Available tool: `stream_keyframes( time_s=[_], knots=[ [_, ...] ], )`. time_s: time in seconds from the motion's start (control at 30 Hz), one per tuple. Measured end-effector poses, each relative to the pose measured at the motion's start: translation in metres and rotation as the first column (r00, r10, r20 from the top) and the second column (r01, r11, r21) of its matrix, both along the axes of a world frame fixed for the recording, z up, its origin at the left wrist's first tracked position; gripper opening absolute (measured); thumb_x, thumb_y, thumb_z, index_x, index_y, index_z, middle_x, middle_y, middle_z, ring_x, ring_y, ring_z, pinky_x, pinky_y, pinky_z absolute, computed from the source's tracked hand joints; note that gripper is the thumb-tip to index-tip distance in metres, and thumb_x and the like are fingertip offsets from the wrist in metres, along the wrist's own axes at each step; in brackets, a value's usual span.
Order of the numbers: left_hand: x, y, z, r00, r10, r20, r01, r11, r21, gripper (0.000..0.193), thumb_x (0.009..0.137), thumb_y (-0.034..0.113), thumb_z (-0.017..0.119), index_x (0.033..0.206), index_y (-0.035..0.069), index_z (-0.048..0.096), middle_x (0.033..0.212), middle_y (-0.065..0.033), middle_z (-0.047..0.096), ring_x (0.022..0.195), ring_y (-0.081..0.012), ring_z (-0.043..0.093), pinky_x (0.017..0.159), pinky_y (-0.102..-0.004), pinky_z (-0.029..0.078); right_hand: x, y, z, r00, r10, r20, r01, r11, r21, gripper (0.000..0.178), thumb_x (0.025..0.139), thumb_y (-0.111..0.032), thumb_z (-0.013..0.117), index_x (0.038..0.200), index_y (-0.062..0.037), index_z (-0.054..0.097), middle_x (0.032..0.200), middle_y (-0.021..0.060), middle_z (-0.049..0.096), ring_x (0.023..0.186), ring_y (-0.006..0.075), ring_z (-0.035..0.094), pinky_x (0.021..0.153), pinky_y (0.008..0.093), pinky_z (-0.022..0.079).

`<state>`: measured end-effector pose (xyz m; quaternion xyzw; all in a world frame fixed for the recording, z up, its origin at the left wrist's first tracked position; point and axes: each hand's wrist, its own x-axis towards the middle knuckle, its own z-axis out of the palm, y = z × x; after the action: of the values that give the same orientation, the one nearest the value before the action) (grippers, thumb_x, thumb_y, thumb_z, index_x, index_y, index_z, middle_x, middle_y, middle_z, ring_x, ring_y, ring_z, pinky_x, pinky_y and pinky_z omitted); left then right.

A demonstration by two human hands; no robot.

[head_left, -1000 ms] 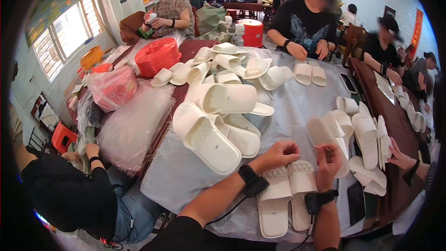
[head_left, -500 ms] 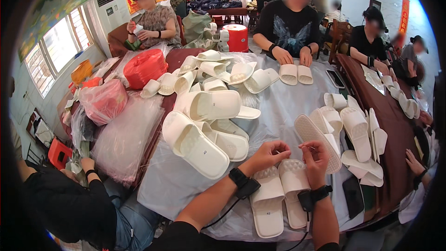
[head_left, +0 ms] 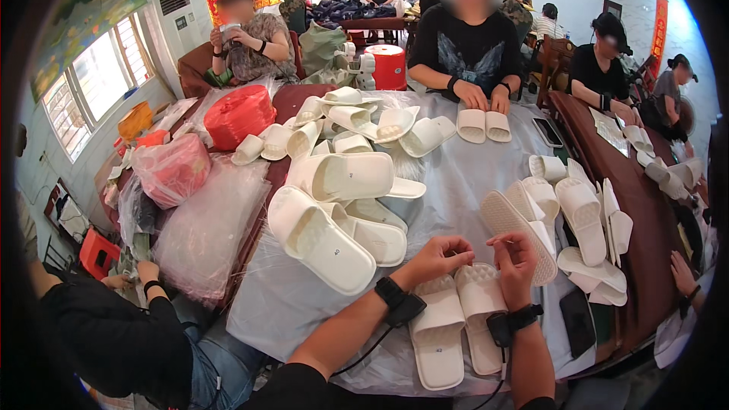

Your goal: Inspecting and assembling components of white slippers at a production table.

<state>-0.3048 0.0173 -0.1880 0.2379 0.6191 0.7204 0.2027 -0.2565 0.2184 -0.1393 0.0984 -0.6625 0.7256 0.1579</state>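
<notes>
A pair of cream slippers lies side by side before me with toes pointing away, a left slipper (head_left: 438, 349) and a right slipper (head_left: 477, 300). Above their toe ends hovers my left hand (head_left: 439, 260), its fingers curled and thumb and fingertips drawn together. Just across a small gap, my right hand (head_left: 515, 260) has its fingertips pinched in the same way. Anything between the fingertips is too small to make out. Right of that hand, a slipper (head_left: 510, 228) leans with its textured sole showing. Both wrists wear black straps with small boxes and cables.
A heap of cream slippers (head_left: 334, 250) covers the table's middle left, with more slippers (head_left: 583, 220) at right. Phones (head_left: 577, 323) lie on the plastic sheet (head_left: 448, 190). Clear bags (head_left: 213, 228) and red string rolls (head_left: 239, 115) are at left. Co-workers sit around the table.
My hands stay almost in place, still pinched above the slippers. The co-worker at far left has raised the small pale object, and slippers at the far right have shifted.
</notes>
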Motion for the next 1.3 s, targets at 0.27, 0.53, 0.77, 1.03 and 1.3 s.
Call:
stream_keyframes(
  time_s=[0.27, 0.53, 0.77, 1.03, 1.3],
  knots=[
    [0.002, -0.006, 0.002, 0.999, 0.038, -0.006, -0.038, 0.999, -0.034, 0.019, 0.101, 0.02, 0.07, 0.111, 0.004, 0.069, 0.097, 0.0004, 0.071, 0.089, -0.0067, 0.065, 0.078, -0.0234, 0.051, -0.003, -0.005, -0.005, 0.999, -0.038, 0.015, 0.039, 0.999, -0.01, 0.008, 0.1, -0.002, 0.064, 0.106, -0.0072, 0.061, 0.098, 0.0028, 0.073, 0.069, 0.0017, 0.052, 0.06, 0.0193, 0.041],
    [0.001, 0.002, 0.0, 0.998, 0.041, -0.043, -0.041, 0.999, 0.012, 0.023, 0.099, 0.022, 0.073, 0.112, 0.004, 0.07, 0.099, -0.0003, 0.071, 0.089, -0.0075, 0.065, 0.077, -0.0238, 0.052, -0.001, -0.001, -0.005, 0.994, -0.11, -0.025, 0.111, 0.994, 0.015, 0.011, 0.1, -0.002, 0.062, 0.108, -0.0087, 0.06, 0.098, 0.0012, 0.071, 0.07, 0.0014, 0.051, 0.059, 0.019, 0.038],
    [-0.001, 0.008, 0.004, 0.961, 0.189, -0.2, -0.202, 0.978, -0.043, 0.018, 0.098, 0.019, 0.072, 0.105, 0.002, 0.071, 0.091, -0.0031, 0.072, 0.083, -0.008, 0.064, 0.074, -0.0261, 0.053, -0.009, 0.008, -0.025, 0.997, 0.001, 0.073, -0.009, 0.994, 0.113, 0.007, 0.101, -0.003, 0.061, 0.105, -0.0085, 0.062, 0.095, -0.0023, 0.064, 0.074, 0.0021, 0.046, 0.062, 0.0184, 0.034],
    [0.009, -0.004, 0.01, 0.921, 0.316, -0.227, -0.302, 0.948, 0.096, 0.011, 0.094, 0.01, 0.071, 0.097, -0.001, 0.071, 0.083, -0.0081, 0.074, 0.075, -0.0124, 0.068, 0.072, -0.0278, 0.055, -0.024, 0.015, -0.045, 0.992, 0.12, 0.047, -0.126, 0.978, 0.166, 0.011, 0.104, 0.0, 0.054, 0.113, -0.0061, 0.058, 0.105, 0.0007, 0.065, 0.085, 0.0051, 0.054, 0.066, 0.0195, 0.038],
    [-0.01, 0.025, -0.013, 0.938, 0.267, -0.219, -0.263, 0.964, 0.05, 0.022, 0.095, 0.023, 0.074, 0.101, 0.002, 0.076, 0.087, -0.0064, 0.075, 0.079, -0.0099, 0.065, 0.072, -0.0299, 0.055, -0.017, 0.041, -0.05, 1.0, -0.017, 0.019, 0.01, 0.95, 0.311, 0.014, 0.1, -0.001, 0.063, 0.113, -0.002, 0.066, 0.109, 0.0038, 0.066, 0.104, 0.0139, 0.062, 0.094, 0.0292, 0.05]
  ],
)
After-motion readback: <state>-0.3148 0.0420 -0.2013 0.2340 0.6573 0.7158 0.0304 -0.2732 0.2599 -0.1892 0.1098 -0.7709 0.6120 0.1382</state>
